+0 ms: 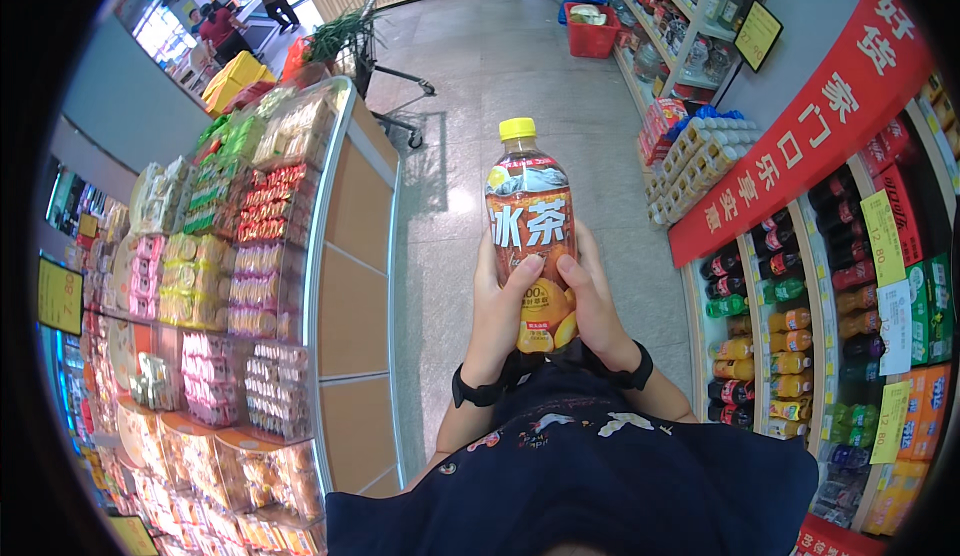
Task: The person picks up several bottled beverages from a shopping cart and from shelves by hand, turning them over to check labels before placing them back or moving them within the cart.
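1. Bottle (530,181): one, plastic, yellow cap, amber-brown contents, printed label turned toward the wearer; held in front of the shirt, above the grey floor (480,66). Cap end farthest from the shirt.
2. Hands, pair: left hand (497,306) grasps the bottle's left side, right hand (597,306) its right; both thumbs press the label, tips near each other but apart.
3. Wristbands (474,388), two, dark: one on each wrist, below the bottle.
4. Shirt (580,466): dark blue, printed motifs; below the bottle.
5. Display stand (355,341): tan side panels, rows of packaged snacks; left of the bottle.
6. Drink shelves (818,316): cola-dark, green and orange bottles; right of the bottle.
7. Banner (740,196): red, white lettering; right of the bottle.
8. Egg trays (690,166): stacked; right of the bottle.
9. Red tub (592,41): beyond the bottle, rightward.
10. Trolley (405,78): leafy greens (335,41) beside its frame; beyond the bottle, leftward.
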